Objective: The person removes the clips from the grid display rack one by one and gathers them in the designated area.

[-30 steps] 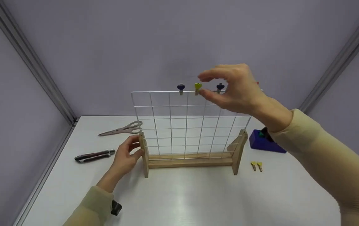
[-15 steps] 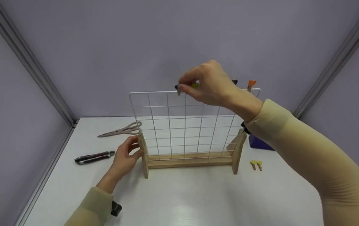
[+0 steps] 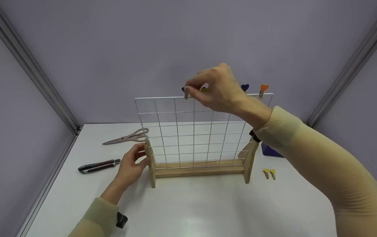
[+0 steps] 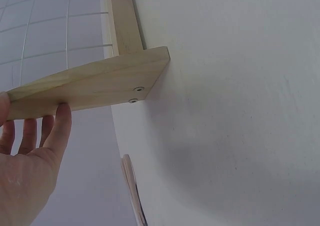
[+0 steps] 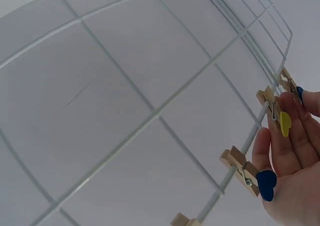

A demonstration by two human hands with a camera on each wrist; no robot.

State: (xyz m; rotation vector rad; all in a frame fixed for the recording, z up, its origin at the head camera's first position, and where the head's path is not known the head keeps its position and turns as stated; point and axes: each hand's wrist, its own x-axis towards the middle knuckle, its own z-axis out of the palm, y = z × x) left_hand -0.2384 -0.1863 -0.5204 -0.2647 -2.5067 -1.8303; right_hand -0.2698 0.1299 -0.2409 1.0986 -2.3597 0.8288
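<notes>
My right hand [image 3: 219,87] pinches a small wooden clothespin [image 3: 186,95] with a dark blue heart, clipped on the top wire of a white wire grid [image 3: 193,135]. In the right wrist view, thumb and fingers meet on that blue heart [image 5: 300,93]. Beside it, a clothespin with a yellow heart [image 5: 285,123] sits on the wire in front of the fingers. Another blue-heart clothespin [image 5: 266,185] and an orange-heart one [image 3: 263,88] are clipped farther right. With my left hand [image 3: 132,166] I hold the left side board [image 4: 90,83] of the wooden stand [image 3: 201,171] carrying the grid.
Scissors [image 3: 126,138] lie behind my left hand, touching or near the stand. A dark, pen-like item [image 3: 99,165] rests at the left. Two yellow-heart clothespins [image 3: 266,173] lie right of the stand, and a blue box [image 3: 270,151] is partly hidden by my right sleeve.
My right hand has moved left from beside the yellow-heart clothespin, its fingers closing from a wide spread onto the leftmost blue-heart one. My left hand has stayed on the board.
</notes>
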